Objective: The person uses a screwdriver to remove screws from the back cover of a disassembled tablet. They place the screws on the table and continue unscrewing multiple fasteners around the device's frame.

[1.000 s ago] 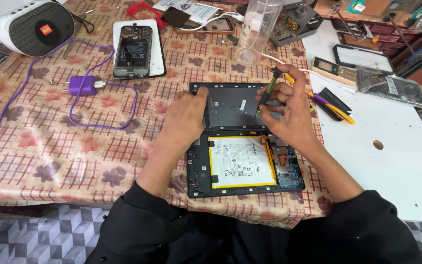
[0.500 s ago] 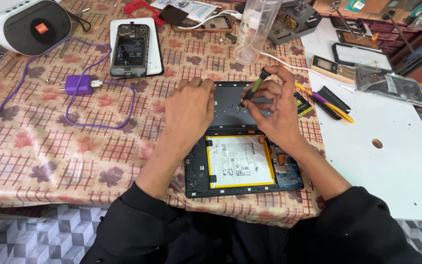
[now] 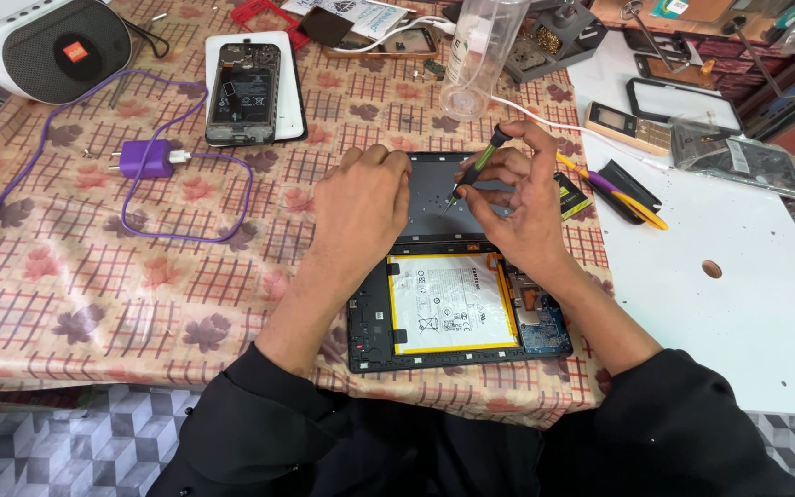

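Bench [image 3: 75,285], floral checked cover: opened tablet [image 3: 457,317], opened phone [image 3: 246,92] on white case, purple charger [image 3: 147,158] with cable, speaker [image 3: 55,51], clear bottle [image 3: 480,55], white board [image 3: 738,304].

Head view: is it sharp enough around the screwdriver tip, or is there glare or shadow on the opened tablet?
Head view: even, soft light and sharp focus; the screwdriver in the right hand shows crisply; faint sheen, no harsh glare, on the opened tablet; the left hand casts only a soft shadow.
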Demonstrator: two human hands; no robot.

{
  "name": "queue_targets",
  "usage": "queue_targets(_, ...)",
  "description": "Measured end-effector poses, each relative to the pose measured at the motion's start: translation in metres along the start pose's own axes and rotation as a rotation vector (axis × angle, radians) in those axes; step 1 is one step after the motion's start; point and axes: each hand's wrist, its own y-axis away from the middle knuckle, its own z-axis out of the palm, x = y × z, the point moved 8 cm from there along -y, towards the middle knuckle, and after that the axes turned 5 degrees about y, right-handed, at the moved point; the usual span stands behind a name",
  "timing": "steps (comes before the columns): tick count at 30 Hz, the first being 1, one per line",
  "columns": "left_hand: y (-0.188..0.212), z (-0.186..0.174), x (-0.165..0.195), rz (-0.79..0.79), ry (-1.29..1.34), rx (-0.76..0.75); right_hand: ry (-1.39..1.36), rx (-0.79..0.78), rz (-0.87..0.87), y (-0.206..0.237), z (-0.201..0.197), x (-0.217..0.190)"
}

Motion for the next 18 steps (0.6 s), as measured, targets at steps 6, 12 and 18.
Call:
queue_targets(6, 0.000, -0.001, 0.002, 0.013, 0.003, 0.003, -0.004, 0.001, 0.004, 0.000, 0.001, -0.001)
queue_targets(12, 0.000, -0.002, 0.007, 0.052, 0.021, -0.001, -0.084, 0.050, 0.070, 0.002, -0.016, 0.002)
queue_targets(18, 0.003, 0.001, 0.025, 0.193, 0.056, -0.040, -0.111, 0.197, 0.186, 0.026, -0.074, 0.014)
